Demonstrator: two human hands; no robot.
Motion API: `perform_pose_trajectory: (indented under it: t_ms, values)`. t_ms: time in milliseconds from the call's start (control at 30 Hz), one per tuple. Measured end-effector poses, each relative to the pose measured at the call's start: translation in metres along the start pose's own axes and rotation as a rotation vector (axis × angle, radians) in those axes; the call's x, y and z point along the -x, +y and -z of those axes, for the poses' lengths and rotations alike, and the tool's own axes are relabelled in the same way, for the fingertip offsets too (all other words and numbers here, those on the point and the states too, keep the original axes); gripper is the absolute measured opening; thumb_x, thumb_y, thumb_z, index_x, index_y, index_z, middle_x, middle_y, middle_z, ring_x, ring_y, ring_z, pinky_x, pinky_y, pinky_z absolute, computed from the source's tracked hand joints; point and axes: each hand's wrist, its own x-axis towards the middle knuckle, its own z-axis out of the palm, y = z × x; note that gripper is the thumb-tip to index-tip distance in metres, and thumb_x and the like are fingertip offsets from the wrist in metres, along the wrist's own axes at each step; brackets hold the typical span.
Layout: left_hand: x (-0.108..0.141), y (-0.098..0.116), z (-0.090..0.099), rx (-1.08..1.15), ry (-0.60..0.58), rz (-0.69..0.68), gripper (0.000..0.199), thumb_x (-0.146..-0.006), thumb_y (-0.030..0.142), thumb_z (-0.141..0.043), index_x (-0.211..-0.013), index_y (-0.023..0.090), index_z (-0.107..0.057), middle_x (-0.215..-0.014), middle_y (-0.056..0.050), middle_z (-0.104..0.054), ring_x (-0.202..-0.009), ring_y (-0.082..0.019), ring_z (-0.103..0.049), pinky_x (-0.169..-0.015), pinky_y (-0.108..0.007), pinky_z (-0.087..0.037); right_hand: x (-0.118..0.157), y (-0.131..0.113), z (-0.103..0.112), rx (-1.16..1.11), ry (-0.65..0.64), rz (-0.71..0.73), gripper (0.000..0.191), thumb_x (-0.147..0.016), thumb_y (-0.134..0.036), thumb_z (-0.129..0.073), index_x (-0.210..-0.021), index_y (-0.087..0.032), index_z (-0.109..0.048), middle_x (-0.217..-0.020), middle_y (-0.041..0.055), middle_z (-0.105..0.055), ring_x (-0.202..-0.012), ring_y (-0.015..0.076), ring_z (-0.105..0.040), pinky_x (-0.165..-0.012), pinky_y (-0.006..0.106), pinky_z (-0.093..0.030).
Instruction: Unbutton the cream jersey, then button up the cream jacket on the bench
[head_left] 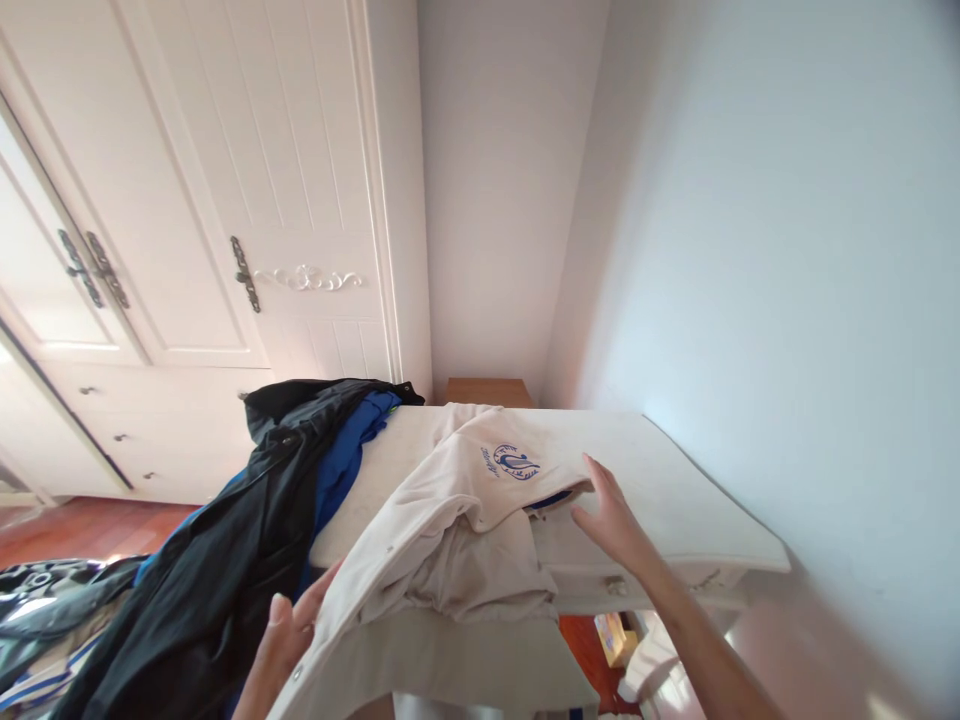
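A cream jacket point(420, 510) with snap buttons and a blue embroidered emblem lies across a white desk point(660, 500), its lower part hanging over the near edge. My left hand point(289, 635) is at the jacket's left edge, thumb apart from the fingers; some fingertips are partly hidden at the cloth. On the other side, my right hand point(615, 515) has thumb and fingers spread beside the jacket's right edge, where a dark blue lining shows. The fingertips are at the cloth, and I see no grip on it. The jacket's fabric is bunched in the middle.
A black garment point(262, 530) and a blue one point(345, 460) drape over the desk's left end. More clothes point(52, 630) lie at lower left. A white wardrobe point(225, 180) stands behind, a pale wall point(787, 280) to the right. Below the desk is a yellow box point(615, 640).
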Motion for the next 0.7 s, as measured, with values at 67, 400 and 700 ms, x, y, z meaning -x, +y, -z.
perform_pose_trajectory:
  t_ms: [67,400,700]
  values:
    - [0.007,0.004,-0.005,-0.159,0.098,-0.214,0.086,-0.067,0.083,-0.062,-0.128,0.023,-0.066,-0.140,-0.009,-0.064,-0.137,-0.041,-0.050,-0.119,-0.056,-0.036,-0.013,0.020,-0.001,0.038,-0.007,-0.136,0.080,-0.065,-0.043,-0.068,-0.136,-0.011,-0.051,-0.143,0.0233,-0.054,-0.138,0.0391,-0.046,-0.116,0.058,-0.034]
    - [0.030,0.006,-0.064,-1.081,-0.088,-1.218,0.069,-0.086,0.045,-0.068,-0.148,0.032,-0.040,-0.151,-0.008,-0.053,-0.138,-0.030,-0.052,-0.109,-0.048,-0.051,-0.010,-0.065,-0.008,-0.477,0.111,-0.142,0.047,-0.075,-0.048,-0.061,-0.103,-0.013,-0.074,-0.090,0.0088,-0.075,-0.076,0.0219,-0.066,-0.068,0.032,-0.056]
    - [-0.042,0.005,-0.157,-1.186,-0.469,-1.151,0.070,-0.084,0.015,-0.054,-0.152,0.022,-0.039,-0.145,-0.012,-0.059,-0.129,-0.027,-0.060,-0.101,-0.040,-0.052,0.027,-0.159,-0.009,-0.836,-0.217,0.023,0.045,-0.083,-0.048,-0.073,-0.117,-0.019,-0.074,-0.114,0.0108,-0.075,-0.105,0.0261,-0.071,-0.097,0.042,-0.056]
